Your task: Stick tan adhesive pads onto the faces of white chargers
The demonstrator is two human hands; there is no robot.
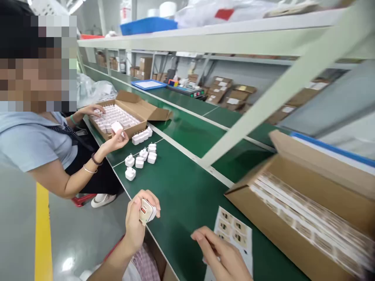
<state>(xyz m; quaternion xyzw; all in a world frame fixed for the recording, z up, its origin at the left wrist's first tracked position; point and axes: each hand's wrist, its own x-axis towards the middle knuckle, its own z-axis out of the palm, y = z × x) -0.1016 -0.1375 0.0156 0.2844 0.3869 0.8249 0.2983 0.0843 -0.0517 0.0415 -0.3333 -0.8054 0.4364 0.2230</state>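
Observation:
My left hand is wrapped round a white wall charger, held above the table's near edge. The charger's port face is turned towards me, with a beige film on it and an orange-red port showing. To the right, my right hand hovers at a white sheet of beige stickers and covers its lower left part. Thumb and forefinger of that hand are pinched together; whether anything thin is between them cannot be made out. Several loose white chargers stand on the green table beyond my left hand.
An open carton packed with sticker sheets stands at the right. On the left a co-worker holds a white charger over a carton filled with chargers. A slanted shelf post and an overhead shelf cross the space ahead.

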